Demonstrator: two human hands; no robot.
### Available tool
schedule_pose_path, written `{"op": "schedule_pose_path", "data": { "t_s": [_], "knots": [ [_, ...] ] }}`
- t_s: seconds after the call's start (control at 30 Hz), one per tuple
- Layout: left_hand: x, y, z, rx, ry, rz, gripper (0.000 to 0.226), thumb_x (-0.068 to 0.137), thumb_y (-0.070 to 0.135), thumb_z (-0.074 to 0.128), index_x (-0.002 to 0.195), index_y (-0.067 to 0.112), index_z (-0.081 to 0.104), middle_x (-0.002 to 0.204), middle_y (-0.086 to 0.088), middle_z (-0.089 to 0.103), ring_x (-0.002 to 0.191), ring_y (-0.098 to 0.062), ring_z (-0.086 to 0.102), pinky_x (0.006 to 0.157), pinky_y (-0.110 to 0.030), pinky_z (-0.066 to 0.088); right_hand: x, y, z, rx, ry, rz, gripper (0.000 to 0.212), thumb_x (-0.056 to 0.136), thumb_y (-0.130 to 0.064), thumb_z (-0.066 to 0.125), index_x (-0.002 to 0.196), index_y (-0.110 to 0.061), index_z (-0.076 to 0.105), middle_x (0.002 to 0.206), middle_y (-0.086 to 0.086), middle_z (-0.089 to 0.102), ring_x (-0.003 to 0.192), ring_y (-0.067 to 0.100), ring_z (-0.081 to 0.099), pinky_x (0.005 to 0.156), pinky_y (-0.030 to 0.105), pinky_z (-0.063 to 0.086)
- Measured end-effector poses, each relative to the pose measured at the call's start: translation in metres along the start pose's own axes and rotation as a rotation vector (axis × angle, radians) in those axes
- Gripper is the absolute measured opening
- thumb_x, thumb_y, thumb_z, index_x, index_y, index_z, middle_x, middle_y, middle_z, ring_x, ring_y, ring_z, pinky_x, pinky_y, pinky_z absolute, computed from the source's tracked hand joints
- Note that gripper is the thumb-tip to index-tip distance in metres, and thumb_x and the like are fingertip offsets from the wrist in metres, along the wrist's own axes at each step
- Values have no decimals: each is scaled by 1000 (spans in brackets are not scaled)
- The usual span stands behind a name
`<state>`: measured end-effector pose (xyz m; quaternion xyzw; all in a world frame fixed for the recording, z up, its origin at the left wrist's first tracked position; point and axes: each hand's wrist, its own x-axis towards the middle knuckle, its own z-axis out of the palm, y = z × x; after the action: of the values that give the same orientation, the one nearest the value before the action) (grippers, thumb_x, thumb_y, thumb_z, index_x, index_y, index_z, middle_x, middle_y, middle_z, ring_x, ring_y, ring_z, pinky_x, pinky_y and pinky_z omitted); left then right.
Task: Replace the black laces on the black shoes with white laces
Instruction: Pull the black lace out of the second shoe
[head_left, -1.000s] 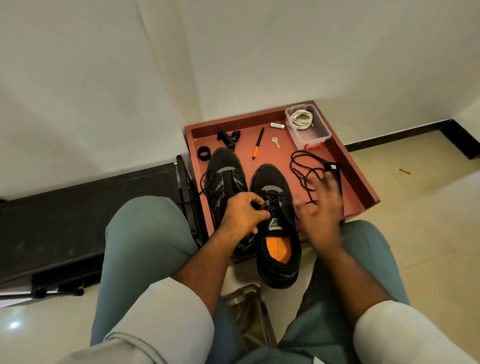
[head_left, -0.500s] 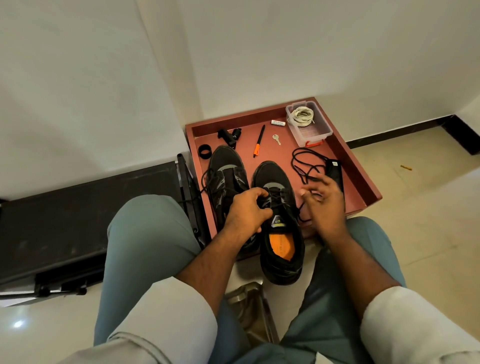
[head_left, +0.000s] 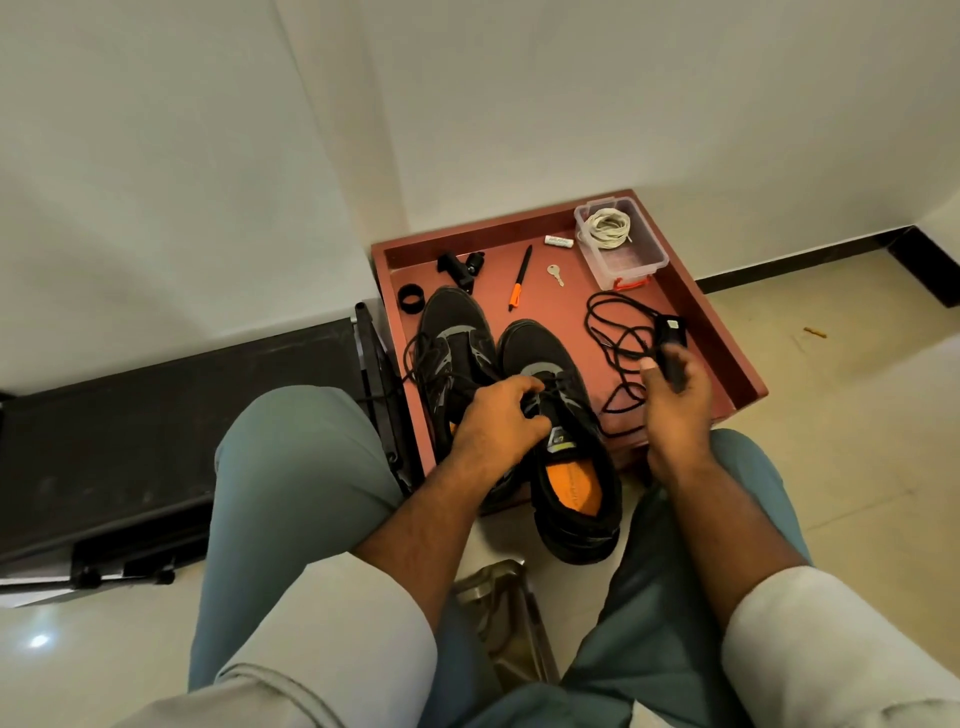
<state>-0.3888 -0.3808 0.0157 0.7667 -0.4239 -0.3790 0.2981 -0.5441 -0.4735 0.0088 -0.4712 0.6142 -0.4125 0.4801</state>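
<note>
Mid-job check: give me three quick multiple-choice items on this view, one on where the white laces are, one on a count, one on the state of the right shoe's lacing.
1. Where are the white laces?
A. in the clear box
B. threaded in a shoe
C. on the floor

2. How many black shoes are in view?
A. one
B. two
C. three

3. The right shoe is:
A. laced in white
B. without any lace
C. laced in black

Answers: 1 A, they lie coiled in the box at the tray's far corner. 2 B, the left shoe and right shoe lie side by side. 3 C, black lace crosses its eyelets under the left hand.
</note>
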Motion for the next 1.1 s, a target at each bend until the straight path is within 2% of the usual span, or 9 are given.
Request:
{"op": "schedule_pose_path", "data": {
  "t_s": [0.07,0.17,0.27,0.43,0.6,0.77,0.83,0.93,1.1],
  "knots": [
    [-1,3,3,201,-45,92,55,85,21,57,139,31,47,101,-9,69,89,-27,66,76,-40,57,-4,4,-6,-396,-123,-140,71,87,-31,69,147,-35,31,157,2,19,138,19,28,107,41,30],
    [1,9,8,439,-128,128,62,90,27,45,150,30,26,119,-14,64,103,-37,62,83,-44,53,-20,18,-2,-787,-366,-400,68,83,-33,72,144,-34,40,144,0,38,130,21,35,108,50,32],
    [4,10,11,459,-154,70,56,91,31,43,146,25,34,123,-15,62,107,-38,60,86,-44,50,-26,27,4,-758,-508,-449,54,83,-17,71,134,-18,55,117,5,59,112,22,54,98,36,45],
    [7,1,11,307,-57,114,26,89,31,58,111,21,48,91,-3,64,81,-25,63,69,-37,52,-25,28,2,-806,-519,-447,44,87,-5,62,130,-14,60,113,4,61,109,20,55,90,20,38],
    [9,-7,11,32,119,-5,20,90,31,65,80,21,50,68,7,51,62,-12,50,62,-34,47,-29,31,2,-821,-538,-436,45,88,-3,57,132,-14,58,114,4,59,110,20,54,93,25,41],
    [9,-7,14,-1,321,-68,18,98,28,53,81,23,50,74,0,59,70,-27,60,55,-33,46,-30,36,2,-789,-513,-444,46,86,1,56,130,-12,59,115,6,59,111,25,54,99,37,44],
    [9,-6,14,52,297,-7,9,99,31,51,99,24,55,81,-5,64,76,-30,64,63,-40,54,-31,37,3,-782,-496,-433,45,87,0,55,131,-13,58,116,5,59,112,25,53,100,37,43],
    [7,-2,13,161,131,80,30,95,36,55,125,30,55,92,-6,69,85,-26,66,76,-42,56,-30,39,4,-776,-495,-423,45,88,-2,54,131,-14,57,119,5,58,113,26,52,99,39,43],
    [5,-1,13,223,117,93,11,96,31,57,96,22,64,82,3,65,77,-19,63,67,-35,54,-29,39,4,-775,-503,-403,44,91,-5,53,133,-15,55,123,4,56,116,23,50,103,40,42]
  ]
}}
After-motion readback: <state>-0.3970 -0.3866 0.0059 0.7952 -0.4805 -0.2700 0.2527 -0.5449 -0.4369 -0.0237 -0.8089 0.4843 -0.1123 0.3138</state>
